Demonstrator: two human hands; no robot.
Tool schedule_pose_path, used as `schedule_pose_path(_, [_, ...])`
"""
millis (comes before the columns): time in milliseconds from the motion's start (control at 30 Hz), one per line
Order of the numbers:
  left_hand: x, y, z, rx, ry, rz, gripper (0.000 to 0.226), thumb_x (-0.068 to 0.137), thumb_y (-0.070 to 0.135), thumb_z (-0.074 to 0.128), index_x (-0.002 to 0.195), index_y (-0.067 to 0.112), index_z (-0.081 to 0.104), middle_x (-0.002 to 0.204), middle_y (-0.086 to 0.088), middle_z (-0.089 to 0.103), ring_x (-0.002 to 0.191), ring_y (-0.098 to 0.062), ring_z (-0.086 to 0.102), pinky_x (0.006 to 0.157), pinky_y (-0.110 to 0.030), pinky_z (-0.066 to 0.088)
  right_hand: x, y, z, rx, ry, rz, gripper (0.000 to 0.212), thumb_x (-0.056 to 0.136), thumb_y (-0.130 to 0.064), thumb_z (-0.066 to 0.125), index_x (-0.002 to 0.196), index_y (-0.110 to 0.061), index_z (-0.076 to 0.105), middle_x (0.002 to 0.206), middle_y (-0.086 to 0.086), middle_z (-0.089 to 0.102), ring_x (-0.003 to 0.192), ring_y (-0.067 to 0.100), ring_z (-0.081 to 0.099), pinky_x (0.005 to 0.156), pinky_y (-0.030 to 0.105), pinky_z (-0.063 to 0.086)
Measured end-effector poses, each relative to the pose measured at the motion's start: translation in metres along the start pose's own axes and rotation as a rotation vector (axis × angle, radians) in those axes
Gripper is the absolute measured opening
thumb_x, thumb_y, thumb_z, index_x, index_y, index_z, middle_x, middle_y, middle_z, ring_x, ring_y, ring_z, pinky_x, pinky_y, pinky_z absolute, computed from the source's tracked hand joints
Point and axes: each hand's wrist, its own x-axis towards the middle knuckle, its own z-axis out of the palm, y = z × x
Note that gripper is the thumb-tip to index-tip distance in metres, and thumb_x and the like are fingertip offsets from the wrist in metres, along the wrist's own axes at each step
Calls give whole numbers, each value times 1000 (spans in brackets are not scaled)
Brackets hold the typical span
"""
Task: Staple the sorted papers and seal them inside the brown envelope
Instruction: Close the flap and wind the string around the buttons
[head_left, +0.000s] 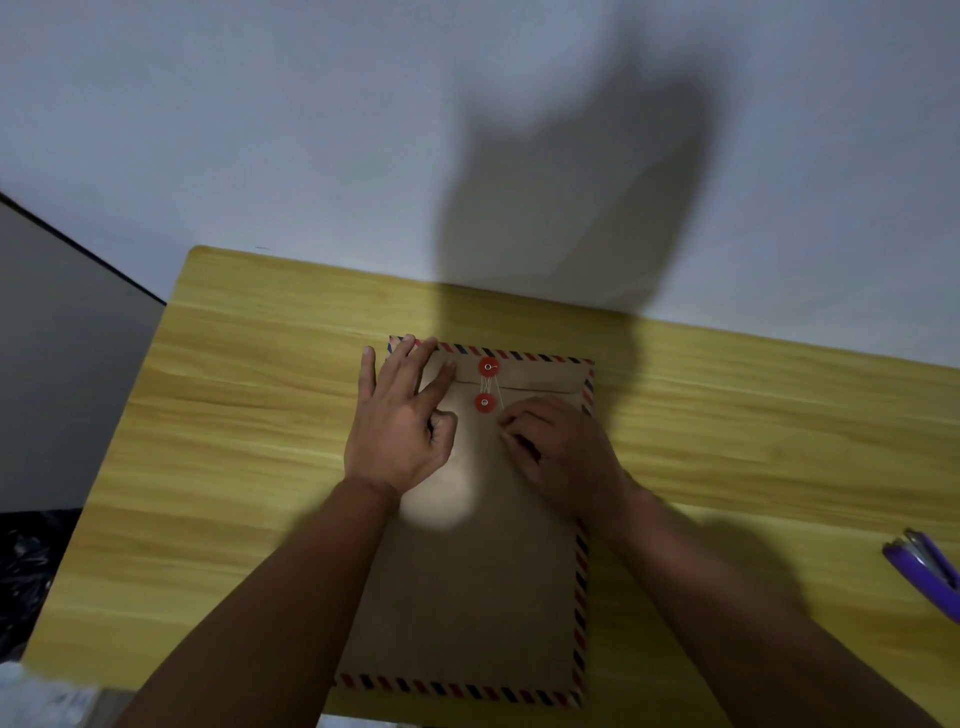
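Brown envelope (483, 571) flat; left hand (400, 431) splayed pressing flap, right hand (558, 452) fingers pinching string (500, 397)

A yellow wood-grain desk (249, 415) with a rounded far corner stands against a plain pale grey-white wall (260, 130). A large soft shadow (571, 208) falls across the wall and onto the desk's far edge, with a small bright patch of light nearer the front. To the left, a grey panel (57, 374) with a dark edge runs beside the desk, and something black and crumpled (26, 571) lies below it.
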Motion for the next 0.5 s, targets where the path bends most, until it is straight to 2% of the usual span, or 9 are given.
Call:
schedule_pose_path(167, [0, -1, 1, -1, 3, 5, 54, 84, 21, 54, 137, 17, 66, 158, -11, 46, 155, -32, 30, 125, -65, 14, -8, -9, 7, -51, 83, 59, 10, 96, -15, 67, 94, -7, 73, 103, 6, 73, 88, 23, 65, 73, 40, 53])
schedule_pose_path(367, [-1, -1, 2, 3, 7, 9, 55, 84, 21, 53, 137, 17, 66, 157, -12, 47, 155, -32, 31, 125, -65, 13, 0, -15, 5, -126, -28, 16, 21, 101, -22, 56, 101, -10, 73, 102, 5, 74, 85, 23, 65, 71, 40, 52])
schedule_pose_path(500, [-1, -1, 2, -6, 10, 6, 54, 84, 21, 52, 136, 16, 67, 157, -12, 47, 155, -32, 32, 125, -65, 14, 7, -18, 7, -141, -79, 38, 28, 102, -25, 49, 97, -10, 72, 97, 6, 73, 83, 24, 66, 71, 43, 52])
